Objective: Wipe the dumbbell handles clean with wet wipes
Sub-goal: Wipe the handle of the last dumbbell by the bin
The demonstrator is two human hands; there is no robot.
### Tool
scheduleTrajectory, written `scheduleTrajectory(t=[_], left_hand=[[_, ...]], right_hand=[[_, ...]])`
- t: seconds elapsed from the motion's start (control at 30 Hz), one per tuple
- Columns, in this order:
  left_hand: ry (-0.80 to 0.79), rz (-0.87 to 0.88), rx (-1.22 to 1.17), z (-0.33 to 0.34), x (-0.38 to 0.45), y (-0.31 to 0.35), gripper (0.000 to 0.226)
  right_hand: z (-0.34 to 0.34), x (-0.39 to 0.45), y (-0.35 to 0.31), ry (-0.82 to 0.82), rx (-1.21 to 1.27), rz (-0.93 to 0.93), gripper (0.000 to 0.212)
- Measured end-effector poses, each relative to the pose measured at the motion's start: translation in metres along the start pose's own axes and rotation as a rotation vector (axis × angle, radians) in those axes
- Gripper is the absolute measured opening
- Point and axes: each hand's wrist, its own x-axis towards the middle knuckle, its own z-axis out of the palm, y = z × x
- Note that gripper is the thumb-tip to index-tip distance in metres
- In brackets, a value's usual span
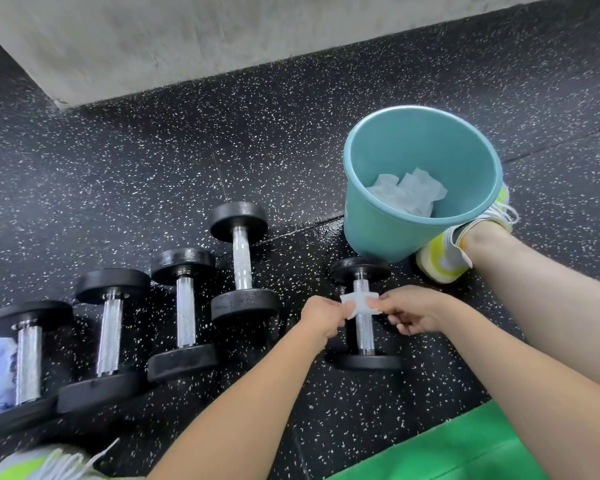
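both bare arms are stretched forward from the bottom of the view, and the hands are brought close together in the middle. the left hand is curled, with its back turned up, and one end of a small folded wet wipe is pinched in its fingertips. the other end is pinched by the right hand between thumb and first finger, while its other fingers are bent loosely underneath. the wipe is held tight between the two hands. a bare right leg is seen at the right, with the foot kept in a white and yellow shoe.
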Motion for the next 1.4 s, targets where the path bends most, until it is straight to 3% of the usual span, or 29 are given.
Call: scheduleTrajectory(t=[0.33,0.43,0.5,0.67,1.0,1.2,1.4], left_hand=[[-0.162,-0.019,0.249,-0.009,-0.021,-0.024,0.016],[-0.162,-0.013,0.302,-0.011,-0.019,-0.030,0.038],[-0.152,0.012,0.284,-0.011,-0.016,-0.033,0.033],[-0.089,0.083,0.155,-0.007,-0.015,-0.035,0.007],[0.063,0.092,-0.063,0.014,0.001,-0.012,0.016],[0.132,0.121,-0.119,0.019,0.014,0.014,0.015],[0.130,0.130,-0.093,0.016,0.019,0.013,0.014]], right_hand=[[0.004,-0.021,0.009,-0.134,-0.434,0.095,0.015],[0.006,-0.015,0.016,-0.192,-0.452,0.128,0.011],[0.007,-0.014,0.018,-0.201,-0.449,0.083,0.008],[0.005,-0.006,0.020,-0.142,-0.297,-0.059,0.011],[-0.002,0.011,0.017,0.086,0.005,-0.199,0.006],[0.006,0.026,0.006,0.218,0.262,-0.266,0.021],[0.009,0.022,0.003,0.145,0.325,-0.196,0.017]])
